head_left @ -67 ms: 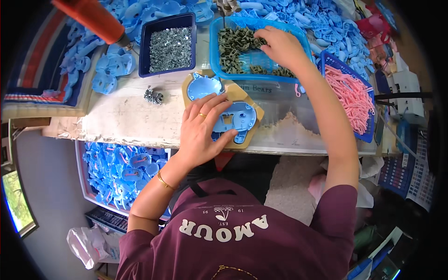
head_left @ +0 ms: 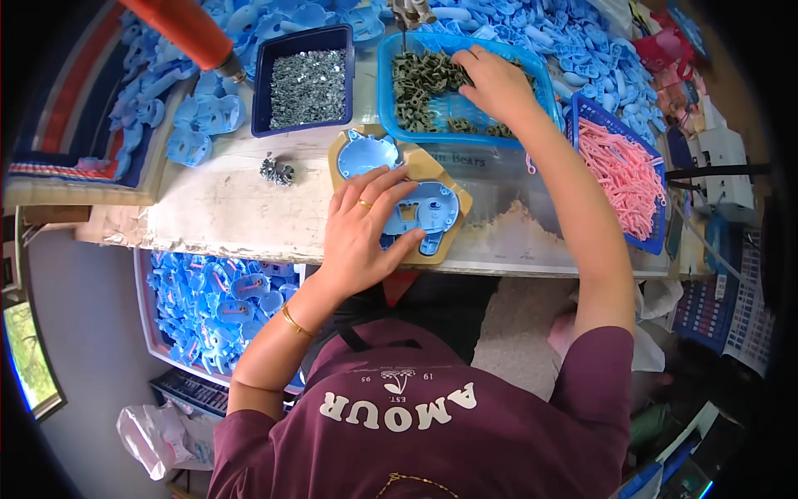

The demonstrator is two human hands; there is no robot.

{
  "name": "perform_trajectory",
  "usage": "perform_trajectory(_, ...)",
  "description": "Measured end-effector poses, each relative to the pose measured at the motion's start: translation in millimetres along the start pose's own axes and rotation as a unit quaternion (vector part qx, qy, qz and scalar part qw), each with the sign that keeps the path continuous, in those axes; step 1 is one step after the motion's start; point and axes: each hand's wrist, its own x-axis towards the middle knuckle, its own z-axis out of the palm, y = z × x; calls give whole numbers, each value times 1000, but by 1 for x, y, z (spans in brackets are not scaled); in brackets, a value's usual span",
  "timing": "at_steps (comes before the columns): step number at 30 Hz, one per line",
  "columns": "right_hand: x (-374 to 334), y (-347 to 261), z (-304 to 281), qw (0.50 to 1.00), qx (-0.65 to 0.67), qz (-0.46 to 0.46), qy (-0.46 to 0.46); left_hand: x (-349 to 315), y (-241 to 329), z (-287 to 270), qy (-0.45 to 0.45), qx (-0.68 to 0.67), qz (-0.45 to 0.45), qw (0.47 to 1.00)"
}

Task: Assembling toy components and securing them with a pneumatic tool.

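My left hand (head_left: 366,229) lies palm down, fingers and thumb spread, on a blue plastic shell half (head_left: 436,206) with a square opening. The shell sits in a tan fixture board (head_left: 424,165) beside a rounder blue shell (head_left: 359,155) farther back. My right hand (head_left: 499,87) reaches over the rim of a light blue basket (head_left: 385,104). Its bent fingers are in among small olive-green plastic parts (head_left: 418,81); whatever lies between the fingertips is hidden.
A dark blue tray of small screws (head_left: 306,87) stands left of the basket, with a small silvery cluster (head_left: 277,170) nearer. Pink strips (head_left: 619,175) fill a blue basket at right. An orange-red tool (head_left: 187,33) hangs upper left. Blue shells (head_left: 220,312) fill a bin below.
My right hand has shifted very slightly among the olive-green parts, its forearm a little to the left. The view has moved slightly; my left hand stays on the shell.
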Motion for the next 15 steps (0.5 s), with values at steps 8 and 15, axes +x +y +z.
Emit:
perform_trajectory(8,6,-10,-40,982,92,30,-164,-3,0,0,8,7,12,1000)
perform_trajectory(15,23,-46,10,985,138,-99,44,-1,1,5,17,27,12,999)
